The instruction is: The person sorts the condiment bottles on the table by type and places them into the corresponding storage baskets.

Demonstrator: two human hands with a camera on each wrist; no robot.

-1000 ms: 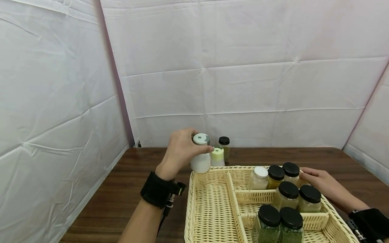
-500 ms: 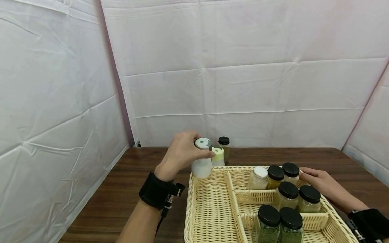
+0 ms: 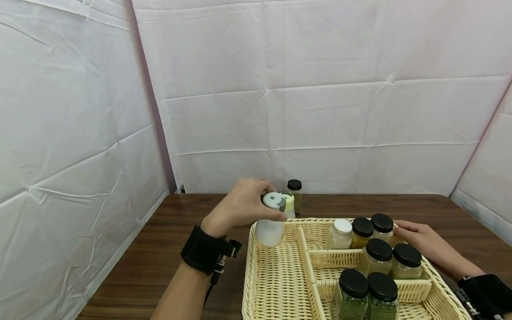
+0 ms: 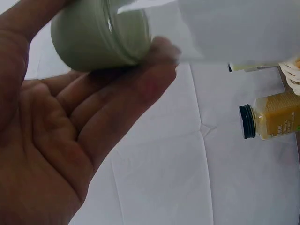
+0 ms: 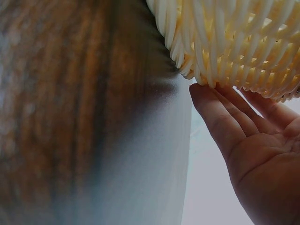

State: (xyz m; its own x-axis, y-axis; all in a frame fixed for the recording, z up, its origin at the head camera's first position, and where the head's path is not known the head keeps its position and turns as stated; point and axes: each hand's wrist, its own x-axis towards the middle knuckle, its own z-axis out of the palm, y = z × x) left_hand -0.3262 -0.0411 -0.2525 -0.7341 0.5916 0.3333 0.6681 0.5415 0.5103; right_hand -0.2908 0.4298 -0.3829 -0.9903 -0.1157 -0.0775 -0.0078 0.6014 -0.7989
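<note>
One white bottle (image 3: 270, 222) is gripped at its cap by the left hand (image 3: 240, 206); rigid, smooth, probably light, better held lower.

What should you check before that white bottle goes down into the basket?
1. Grip: left hand holds the white bottle by its cap end, fingers curled round it. Ok.
2. Bottle upright: it leans a little. Not ok yet.
3. Landing spot: the big left compartment of the wicker basket has bare floor under the bottle. Ok.
4. Basket steady: right hand rests with straight fingers against the basket's far right rim. Ok.
5. Neighbours: the yellow-capped bottle stands just behind, outside the basket; whether they touch, cannot tell.
6. Cap tight: cannot tell.
</note>
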